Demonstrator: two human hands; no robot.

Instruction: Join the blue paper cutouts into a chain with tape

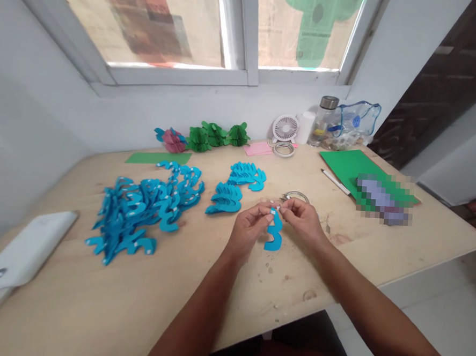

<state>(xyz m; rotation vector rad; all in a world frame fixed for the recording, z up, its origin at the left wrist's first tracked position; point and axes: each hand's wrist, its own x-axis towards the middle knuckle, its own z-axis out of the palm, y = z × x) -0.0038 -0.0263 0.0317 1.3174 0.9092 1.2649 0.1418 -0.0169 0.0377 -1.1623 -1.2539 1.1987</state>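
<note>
My left hand (251,227) pinches the top of a wavy blue paper cutout (273,239), which hangs upright over the table. Small white patches show near its upper end. Close beside it, my right hand (300,216) has thumb and forefinger pressed together at the cutout's top edge; a tiny white bit is there, too small to name. Just behind my right hand lies a roll of tape (297,195). To the left is a large heap of blue cutouts (139,207) dotted with white patches. Between heap and hands stand two folded blue paper stacks (225,197).
Green paper flowers (216,135) and a pink one (173,141) line the wall. Behind are a small fan (285,128), another tape roll (283,149) and a bottle (323,121). Green card (355,166) and a white pen (335,182) lie right; a white power bank (28,246) lies left.
</note>
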